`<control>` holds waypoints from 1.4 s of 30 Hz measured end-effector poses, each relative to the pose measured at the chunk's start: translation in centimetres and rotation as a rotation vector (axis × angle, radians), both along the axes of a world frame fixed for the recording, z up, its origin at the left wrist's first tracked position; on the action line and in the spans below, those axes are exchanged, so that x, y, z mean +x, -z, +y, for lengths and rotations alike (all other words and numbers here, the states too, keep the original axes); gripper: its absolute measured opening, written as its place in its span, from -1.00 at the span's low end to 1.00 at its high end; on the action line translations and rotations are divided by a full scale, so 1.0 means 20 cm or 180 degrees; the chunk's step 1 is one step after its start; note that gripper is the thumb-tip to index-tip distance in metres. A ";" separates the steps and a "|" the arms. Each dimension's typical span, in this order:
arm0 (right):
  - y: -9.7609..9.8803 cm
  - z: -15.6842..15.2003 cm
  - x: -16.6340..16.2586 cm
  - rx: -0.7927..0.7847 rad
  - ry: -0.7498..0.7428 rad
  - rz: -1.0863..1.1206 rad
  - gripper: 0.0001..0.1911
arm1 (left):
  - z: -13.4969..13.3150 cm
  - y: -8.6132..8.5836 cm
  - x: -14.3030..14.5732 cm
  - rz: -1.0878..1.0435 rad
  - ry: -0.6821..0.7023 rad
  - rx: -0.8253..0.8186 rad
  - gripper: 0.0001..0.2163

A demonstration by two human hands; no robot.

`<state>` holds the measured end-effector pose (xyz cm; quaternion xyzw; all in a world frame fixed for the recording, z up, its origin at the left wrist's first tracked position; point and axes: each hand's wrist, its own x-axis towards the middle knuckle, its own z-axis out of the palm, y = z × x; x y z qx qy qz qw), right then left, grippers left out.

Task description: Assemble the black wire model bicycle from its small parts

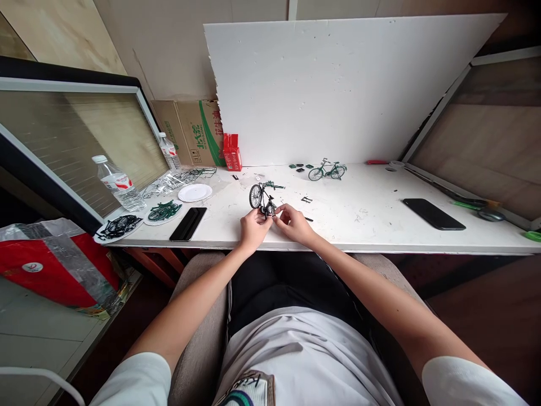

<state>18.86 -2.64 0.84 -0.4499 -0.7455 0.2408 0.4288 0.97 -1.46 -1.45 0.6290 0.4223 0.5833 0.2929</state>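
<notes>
A small black and green model bicycle (261, 197) stands partly built near the front edge of the white table (363, 208). My left hand (252, 228) grips its rear end with closed fingers. My right hand (293, 222) pinches at the same spot from the right side; what its fingertips hold is too small to make out. A few small black parts (306, 199) lie just beyond my right hand. A finished green model bicycle (327, 170) stands further back by the white board.
A black phone (433, 213) lies at the right. On the left sit a black tray (188, 223), plates of green and black parts (163, 211), an empty white plate (195, 193) and two water bottles (119, 184). A red box (232, 152) stands at the back.
</notes>
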 end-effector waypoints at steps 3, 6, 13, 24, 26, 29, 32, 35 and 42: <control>0.00 -0.01 0.00 0.0037 0.0031 -0.0088 -0.68 | 0.00 0.00 0.00 0.0001 0.0056 0.0010 -0.89; 0.00 -0.01 0.00 0.0081 0.0083 -0.0161 -0.71 | 0.00 0.01 0.00 0.0021 0.0089 0.0046 -0.89; -0.01 -0.02 0.00 0.0138 0.0304 -0.0452 -0.75 | 0.01 0.02 0.00 -0.0001 0.0114 0.0030 -0.89; 0.00 -0.02 -0.01 0.0047 0.0408 -0.0602 -0.75 | 0.00 0.00 0.00 0.0044 0.0164 0.0024 -0.89; 0.00 -0.02 -0.01 0.0037 0.0432 -0.0618 -0.74 | 0.00 0.00 0.00 -0.0002 0.0228 -0.0004 -0.89; -0.01 -0.02 -0.01 0.0029 0.0475 -0.0616 -0.73 | 0.00 0.00 0.00 -0.0067 0.0319 -0.0029 -0.88; -0.02 -0.02 -0.02 0.0012 0.0532 -0.0569 -0.73 | 0.00 0.01 -0.01 -0.0070 0.0356 0.0008 -0.88; -0.03 -0.03 -0.03 -0.0002 0.0502 -0.0488 -0.73 | 0.01 0.01 -0.01 -0.0057 0.0332 0.0050 -0.89; -0.02 -0.03 -0.02 -0.0023 0.0425 -0.0470 -0.75 | 0.00 -0.01 -0.01 -0.0043 0.0399 -0.0082 -0.87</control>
